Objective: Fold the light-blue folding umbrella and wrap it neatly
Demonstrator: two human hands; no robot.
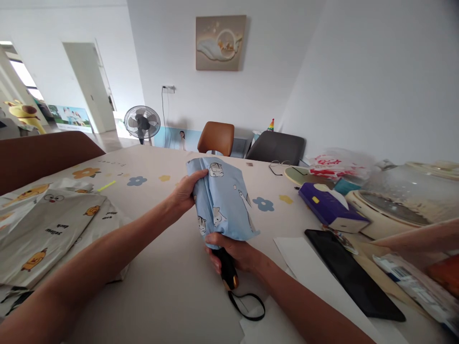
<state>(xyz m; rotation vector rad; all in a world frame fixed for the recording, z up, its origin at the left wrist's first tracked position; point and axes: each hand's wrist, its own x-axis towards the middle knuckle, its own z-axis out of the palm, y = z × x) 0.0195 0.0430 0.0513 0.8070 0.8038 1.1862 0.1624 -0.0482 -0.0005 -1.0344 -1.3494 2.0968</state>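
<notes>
I hold a folded light-blue umbrella (224, 200) with small cartoon prints above the table. My left hand (185, 191) is closed on the upper left of its gathered fabric. My right hand (234, 253) is wrapped round the black handle (228, 273) just below the fabric. A black wrist strap (247, 306) hangs from the handle's end onto the table. The umbrella stands nearly upright, tilted slightly away from me.
Beige table (172, 282) with flower prints. Duck-print cloth (46, 229) lies at left. At right are a black phone (353, 277), white paper (297, 258), a purple tissue box (332, 208), a cooker pot (401, 205), bags and another person's arm (419, 236). Chairs and a fan stand beyond.
</notes>
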